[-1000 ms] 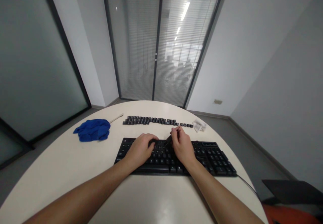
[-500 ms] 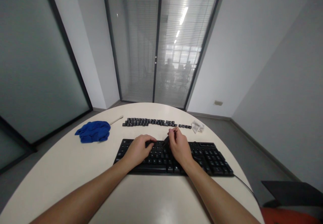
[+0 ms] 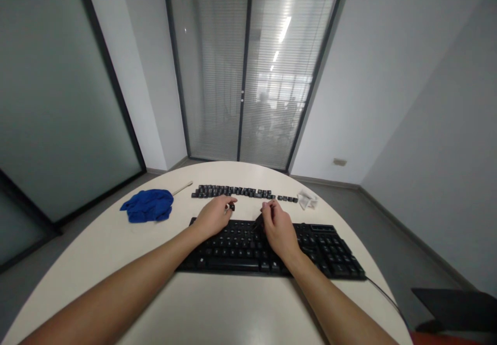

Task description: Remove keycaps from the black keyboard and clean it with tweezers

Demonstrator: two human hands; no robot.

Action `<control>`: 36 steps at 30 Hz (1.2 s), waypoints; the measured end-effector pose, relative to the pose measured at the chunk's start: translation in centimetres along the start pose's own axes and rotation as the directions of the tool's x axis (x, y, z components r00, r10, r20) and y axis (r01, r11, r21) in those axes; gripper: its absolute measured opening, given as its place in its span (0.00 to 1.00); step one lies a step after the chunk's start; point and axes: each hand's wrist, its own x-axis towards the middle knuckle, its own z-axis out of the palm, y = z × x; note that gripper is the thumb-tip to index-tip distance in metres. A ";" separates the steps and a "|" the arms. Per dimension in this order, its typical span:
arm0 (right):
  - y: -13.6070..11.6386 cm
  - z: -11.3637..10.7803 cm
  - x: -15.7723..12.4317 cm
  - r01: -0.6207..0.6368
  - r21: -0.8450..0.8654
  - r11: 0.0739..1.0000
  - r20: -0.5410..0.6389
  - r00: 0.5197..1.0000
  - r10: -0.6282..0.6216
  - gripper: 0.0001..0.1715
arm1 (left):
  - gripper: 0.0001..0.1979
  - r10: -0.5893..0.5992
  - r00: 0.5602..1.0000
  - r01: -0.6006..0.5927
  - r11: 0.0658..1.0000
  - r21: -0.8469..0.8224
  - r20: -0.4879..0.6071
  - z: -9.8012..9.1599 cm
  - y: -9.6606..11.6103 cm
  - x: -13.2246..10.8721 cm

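Observation:
A black keyboard [image 3: 233, 263] lies on the table under both my hands. Pinched between the thumb and fingers of my left hand [image 3: 213, 215] is a small black keycap [image 3: 232, 207], held above the keyboard's back edge. My right hand [image 3: 278, 227] is closed on a thin dark tool [image 3: 258, 223] that points down at the keys; its exact kind is hard to make out. Behind the keyboard, loose black keycaps [image 3: 248, 192] lie in rows, the left hand close to their front row.
A crumpled blue cloth [image 3: 149, 206] lies at the left with a thin pale stick [image 3: 182, 187] beside it. Some crumpled white tissue [image 3: 307, 199] sits at the right end of the keycaps. The keyboard cable [image 3: 384, 294] runs off the right edge of the round table [image 3: 85, 272].
My left hand has lifted off the keys and moved back toward the loose keycaps, with a keycap now visible in its fingers. The right hand stays over the keyboard with the tool.

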 end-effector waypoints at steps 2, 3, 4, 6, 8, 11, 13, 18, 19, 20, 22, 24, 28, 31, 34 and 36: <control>-0.1 -0.1 0.0 -0.008 0.011 1.000 0.010 1.000 0.008 0.16 | 0.18 0.010 1.000 -0.011 1.000 0.014 0.025 0.2 -0.7 0.8; -0.1 -0.1 0.0 -0.010 0.017 1.000 0.014 1.000 0.010 0.16 | 0.18 0.020 0.999 -0.021 1.000 0.017 0.045 0.3 -0.9 1.1; -0.2 -0.1 0.0 -0.011 0.022 1.000 0.018 1.000 0.010 0.16 | 0.17 0.030 0.997 -0.031 0.999 0.016 0.066 0.5 -1.2 1.4; -0.2 -0.2 0.0 -0.009 0.028 1.000 0.020 1.000 0.008 0.16 | 0.17 0.054 0.992 -0.056 0.998 0.015 0.113 0.8 -1.4 1.9; -0.2 -0.2 -0.1 -0.007 0.030 1.000 0.019 1.000 0.006 0.16 | 0.18 0.064 0.987 -0.068 0.998 0.018 0.149 0.9 -1.6 2.3; -0.2 -0.2 -0.1 -0.006 0.032 0.999 0.024 1.000 0.005 0.16 | 0.18 0.049 0.982 -0.059 0.997 0.047 0.182 0.8 -1.7 2.9; -0.2 -0.2 -0.1 -0.006 0.027 1.000 0.026 1.000 0.006 0.16 | 0.17 0.030 0.982 -0.046 0.996 0.081 0.187 0.6 -1.7 3.3; -0.1 -0.2 -0.1 0.005 0.011 1.000 0.020 1.000 -0.005 0.16 | 0.15 -0.017 0.991 -0.008 0.983 0.182 0.136 0.8 -1.9 4.1; -0.1 -0.1 -0.1 0.007 0.010 1.000 0.019 1.000 -0.007 0.15 | 0.15 -0.024 0.991 -0.002 0.981 0.196 0.128 0.8 -1.9 4.3; -0.1 -0.1 -0.1 0.007 0.010 1.000 0.019 1.000 -0.008 0.15 | 0.15 -0.029 0.992 0.003 0.978 0.207 0.122 0.9 -1.8 4.3; -0.1 -0.1 0.0 0.005 0.007 1.000 0.019 1.000 -0.006 0.15 | 0.14 -0.027 0.992 0.000 0.976 0.220 0.120 0.9 -1.8 4.4; -0.1 -0.1 0.0 0.006 0.001 1.000 0.022 1.000 -0.006 0.15 | 0.13 -0.016 0.992 -0.013 0.974 0.226 0.126 0.9 -1.8 4.4; -0.2 -0.1 -0.1 0.008 -0.007 1.000 0.023 1.000 -0.008 0.15 | 0.11 0.009 0.991 -0.040 0.971 0.237 0.130 0.8 -1.7 4.4; -0.3 -0.1 -0.1 0.004 -0.013 1.000 0.024 1.000 -0.004 0.15 | 0.12 0.013 0.995 -0.037 0.968 0.250 0.098 0.9 -1.7 4.6; -0.3 -0.1 -0.1 0.002 -0.025 1.000 0.022 1.000 -0.002 0.15 | 0.13 0.007 0.998 -0.025 0.965 0.260 0.070 1.0 -1.5 5.0; -0.3 -0.2 -0.1 0.001 -0.033 0.999 0.019 1.000 0.000 0.15 | 0.11 0.003 0.997 -0.022 0.965 0.262 0.074 1.1 -1.4 5.2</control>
